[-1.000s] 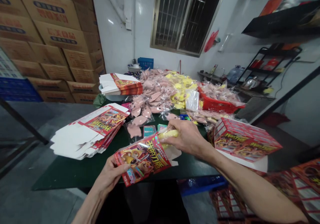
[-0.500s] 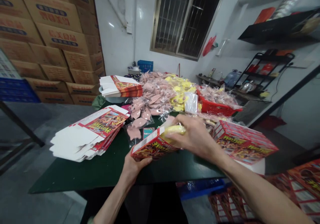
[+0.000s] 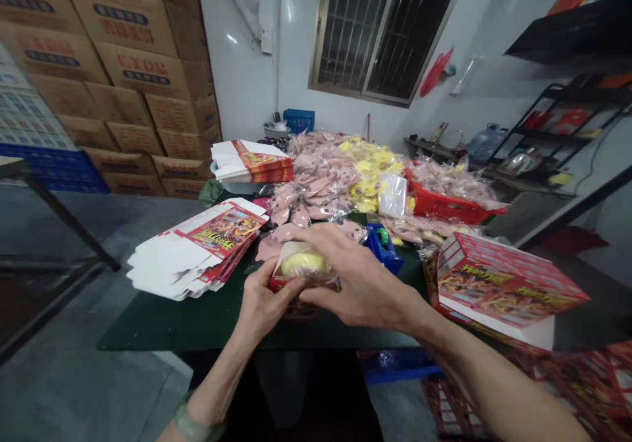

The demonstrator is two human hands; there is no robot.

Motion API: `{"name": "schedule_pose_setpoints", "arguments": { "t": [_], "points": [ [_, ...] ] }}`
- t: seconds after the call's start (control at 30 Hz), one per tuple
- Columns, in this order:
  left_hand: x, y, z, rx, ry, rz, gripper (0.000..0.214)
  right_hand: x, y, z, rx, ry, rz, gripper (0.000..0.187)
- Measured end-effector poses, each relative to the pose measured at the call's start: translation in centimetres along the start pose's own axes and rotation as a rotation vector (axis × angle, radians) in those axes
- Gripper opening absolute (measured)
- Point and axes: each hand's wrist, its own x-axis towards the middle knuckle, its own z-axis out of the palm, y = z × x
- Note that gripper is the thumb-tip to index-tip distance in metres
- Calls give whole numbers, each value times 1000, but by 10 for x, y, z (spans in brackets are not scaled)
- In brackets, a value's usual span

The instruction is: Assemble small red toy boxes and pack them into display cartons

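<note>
Both hands were together at the front of the dark green table top (image 3: 162, 327), close over one small packet. The left hand (image 3: 269, 300) was cupped under and around a red printed carton (image 3: 282, 285), most of which was hidden by the fingers. The right hand (image 3: 360, 274) came over from above, its fingers pressed on a yellow item in a clear plastic bag (image 3: 301, 263). The bagged item sat at the carton's upper end; how far it lay inside could not be determined.

A blue tape dispenser (image 3: 382, 248) stood just beside the right hand. Bagged pink items (image 3: 316, 185) lay heaped beyond the hands, with bagged yellow items (image 3: 370, 180) next to them and a red basket (image 3: 447, 208) further right. A stack of flat printed cartons (image 3: 197, 248) lay to the left; assembled printed boxes (image 3: 508, 287) were piled to the right.
</note>
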Motion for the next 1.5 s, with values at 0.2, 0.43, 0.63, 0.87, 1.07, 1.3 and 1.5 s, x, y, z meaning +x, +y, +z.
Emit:
{"name": "schedule_pose_setpoints", "arguments": {
  "t": [0.2,0.43,0.63,0.87,1.07,1.3,1.5],
  "points": [
    [-14,-8,2,-77,36,-59,32,-13,10,19,-67,233,-154,11],
    [-14,-18,-1,-164,16,-130,45,-14,7,28,-147,83,-233,24],
    [-12,-12,-2,-240,-95,-161,41,-21,6,39,-350,226,-251,24],
    [-8,-13,0,-235,-94,-203,42,-23,9,37,-38,3,-57,40],
    [-6,-12,0,-294,-205,-235,51,-22,10,43,-4,-150,-45,27],
    [-6,-11,-4,-232,-268,-206,26,-40,5,66,106,369,-51,28],
    [-11,-18,-25,-35,-39,-117,20,-80,60,62,-272,431,333,18]
  ]
}}
